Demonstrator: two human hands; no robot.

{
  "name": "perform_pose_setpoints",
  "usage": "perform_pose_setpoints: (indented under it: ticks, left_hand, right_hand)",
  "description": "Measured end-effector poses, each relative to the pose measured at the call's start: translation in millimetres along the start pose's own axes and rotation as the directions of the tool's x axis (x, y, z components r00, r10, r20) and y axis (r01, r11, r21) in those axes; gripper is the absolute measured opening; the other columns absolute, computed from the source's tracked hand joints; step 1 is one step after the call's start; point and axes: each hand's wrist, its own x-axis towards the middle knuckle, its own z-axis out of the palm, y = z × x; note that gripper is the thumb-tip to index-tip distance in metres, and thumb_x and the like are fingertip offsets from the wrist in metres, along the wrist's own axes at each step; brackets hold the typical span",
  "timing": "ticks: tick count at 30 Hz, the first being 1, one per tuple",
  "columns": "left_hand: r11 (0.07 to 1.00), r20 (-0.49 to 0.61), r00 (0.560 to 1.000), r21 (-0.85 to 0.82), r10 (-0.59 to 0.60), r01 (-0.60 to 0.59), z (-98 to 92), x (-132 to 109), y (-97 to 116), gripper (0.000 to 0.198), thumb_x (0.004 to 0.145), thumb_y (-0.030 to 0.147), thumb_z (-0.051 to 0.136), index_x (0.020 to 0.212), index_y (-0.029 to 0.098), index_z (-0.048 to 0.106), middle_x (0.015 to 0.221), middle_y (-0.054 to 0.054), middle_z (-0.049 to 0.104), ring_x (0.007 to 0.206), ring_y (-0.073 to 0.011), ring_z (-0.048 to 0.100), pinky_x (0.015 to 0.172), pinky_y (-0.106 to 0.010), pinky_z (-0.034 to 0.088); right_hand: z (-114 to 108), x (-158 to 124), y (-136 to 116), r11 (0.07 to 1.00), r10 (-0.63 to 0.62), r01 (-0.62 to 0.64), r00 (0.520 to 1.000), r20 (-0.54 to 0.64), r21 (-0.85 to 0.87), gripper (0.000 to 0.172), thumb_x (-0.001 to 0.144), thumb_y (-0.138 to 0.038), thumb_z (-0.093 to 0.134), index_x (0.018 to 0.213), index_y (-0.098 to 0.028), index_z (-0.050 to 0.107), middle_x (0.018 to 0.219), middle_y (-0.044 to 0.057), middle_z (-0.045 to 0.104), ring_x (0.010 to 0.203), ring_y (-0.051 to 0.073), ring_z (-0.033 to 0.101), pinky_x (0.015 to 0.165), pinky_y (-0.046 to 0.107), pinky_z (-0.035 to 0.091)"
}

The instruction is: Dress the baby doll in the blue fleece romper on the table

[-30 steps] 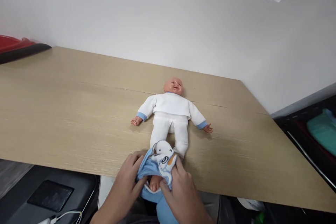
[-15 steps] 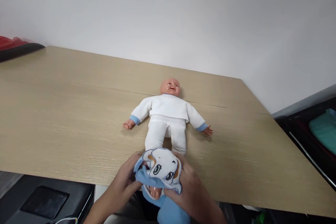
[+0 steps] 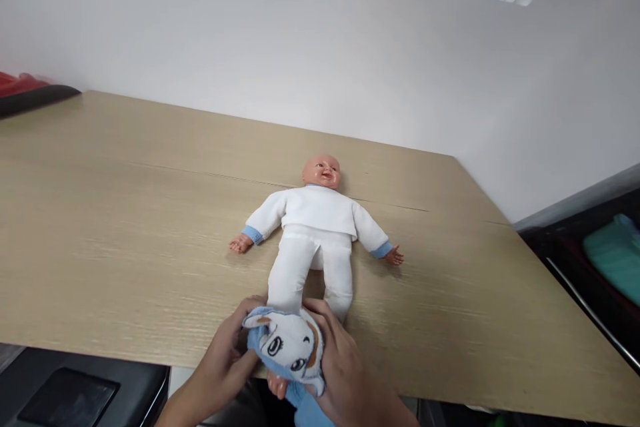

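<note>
A bald baby doll [image 3: 320, 210] in a white top with blue cuffs and white legwear lies on its back, head away from me. Its left-side leg in view runs into a blue fuzzy doll garment [image 3: 283, 343] with a white cartoon animal face on it. My left hand [image 3: 233, 350] grips the garment's left side, thumb on the near face. My right hand [image 3: 340, 360] closes on its right side, fingers over the upper edge. Below the face, a bare doll foot [image 3: 277, 385] shows. Beneath my right hand, more blue cloth [image 3: 307, 407] hangs at the table edge.
The wooden table [image 3: 150, 227] reaches back to a white wall [image 3: 200, 27]. A black seat [image 3: 135, 387] with a flat dark object [image 3: 70, 397] stands low left. Red cloth [image 3: 23, 83] lies far left; teal cloth [image 3: 613, 253] lies right, beyond the table edge.
Both hands and the garment have moved slightly left and down. The garment sits around the left-side leg, and the foot now shows below the cartoon face. My view has tilted slightly.
</note>
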Motion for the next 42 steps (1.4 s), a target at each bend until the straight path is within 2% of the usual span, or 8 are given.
perform_pose_setpoints:
  ticks: [5, 10, 16, 23, 26, 32, 36, 42]
  left_hand:
    - [0.994, 0.063, 0.998, 0.104, 0.015, -0.022, -12.0, 14, 18, 0.036, 0.101, 0.029, 0.065, 0.136, 0.025, 0.066, 0.129, -0.013, 0.072, 0.12, -0.0292, 0.07, 0.107, -0.038, 0.057]
    - [0.982, 0.252, 0.968, 0.186, -0.011, -0.038, -30.3, 37, 44, 0.031, 0.097, 0.037, 0.074, 0.128, 0.03, 0.076, 0.14, -0.013, 0.067, 0.128, -0.0326, 0.062, 0.112, -0.041, 0.051]
    - [0.992, 0.252, 0.96, -0.012, -0.122, 0.129, -26.9, 57, 43, 0.032, 0.096, 0.046, 0.074, 0.116, 0.022, 0.078, 0.119, -0.01, 0.073, 0.114, -0.0303, 0.065, 0.105, -0.038, 0.051]
    - [0.94, 0.099, 0.973, -0.256, -0.208, 0.227, -13.6, 57, 24, 0.052, 0.079, 0.063, 0.087, 0.103, 0.02, 0.072, 0.097, -0.003, 0.065, 0.094, -0.0242, 0.059, 0.088, -0.032, 0.052]
    - [0.921, 0.057, 0.977, -0.327, -0.206, 0.213, -15.0, 54, 23, 0.063, 0.071, 0.072, 0.088, 0.103, 0.02, 0.071, 0.097, -0.004, 0.062, 0.092, -0.0232, 0.057, 0.084, -0.031, 0.051]
    - [0.848, 0.217, 0.955, -0.45, -0.2, 0.28, -26.0, 53, 24, 0.054, 0.078, 0.053, 0.092, 0.112, 0.021, 0.066, 0.1, -0.003, 0.06, 0.09, -0.0196, 0.058, 0.081, -0.028, 0.051]
    - [0.871, 0.268, 0.943, -0.393, -0.199, 0.295, -30.7, 55, 27, 0.044, 0.088, 0.048, 0.084, 0.117, 0.021, 0.065, 0.104, -0.004, 0.061, 0.094, -0.0194, 0.06, 0.085, -0.028, 0.053]
    - [0.968, 0.317, 0.928, -0.094, -0.194, 0.234, -38.5, 52, 34, 0.052, 0.096, 0.042, 0.076, 0.143, 0.026, 0.06, 0.139, -0.011, 0.064, 0.133, -0.0282, 0.06, 0.114, -0.038, 0.049]
  right_hand:
    - [-16, 3, 13, 0.98, -0.182, 0.173, 0.979, -0.094, -0.095, 0.047, 0.082, 0.002, 0.054, 0.123, -0.016, 0.067, 0.116, 0.013, 0.074, 0.11, 0.027, 0.07, 0.099, 0.04, 0.061]
    - [-45, 17, 24, 0.958, -0.248, 0.243, 0.968, -0.02, -0.152, 0.033, 0.081, -0.001, 0.059, 0.105, -0.018, 0.074, 0.115, 0.012, 0.076, 0.113, 0.029, 0.068, 0.103, 0.044, 0.059]
    - [-65, 41, 22, 0.964, -0.221, 0.215, 0.975, 0.019, 0.155, 0.012, 0.09, -0.02, 0.072, 0.1, -0.021, 0.079, 0.115, 0.005, 0.08, 0.114, 0.025, 0.074, 0.11, 0.035, 0.054]
    - [-59, 37, 16, 0.917, -0.017, 0.023, 1.0, -0.018, 0.399, 0.03, 0.088, -0.04, 0.081, 0.11, -0.018, 0.08, 0.101, 0.003, 0.082, 0.092, 0.024, 0.076, 0.089, 0.03, 0.061]
    - [-53, 20, 16, 0.923, 0.09, -0.083, 0.996, 0.0, 0.375, 0.047, 0.093, -0.044, 0.076, 0.132, -0.019, 0.072, 0.123, 0.009, 0.078, 0.109, 0.028, 0.074, 0.099, 0.037, 0.06]
    - [-57, -13, 13, 0.921, 0.191, -0.234, 0.968, 0.161, 0.313, 0.051, 0.093, -0.049, 0.077, 0.138, -0.027, 0.07, 0.127, 0.006, 0.078, 0.109, 0.028, 0.072, 0.093, 0.036, 0.062]
    - [-57, -33, 17, 0.93, 0.151, -0.217, 0.962, 0.228, 0.296, 0.049, 0.083, -0.051, 0.087, 0.125, -0.029, 0.079, 0.106, 0.002, 0.082, 0.093, 0.028, 0.074, 0.081, 0.033, 0.064]
    - [-31, -60, 35, 0.905, 0.247, -0.224, 0.969, -0.018, 0.363, 0.052, 0.09, -0.05, 0.08, 0.136, -0.027, 0.075, 0.142, 0.012, 0.072, 0.137, 0.039, 0.063, 0.115, 0.056, 0.051]
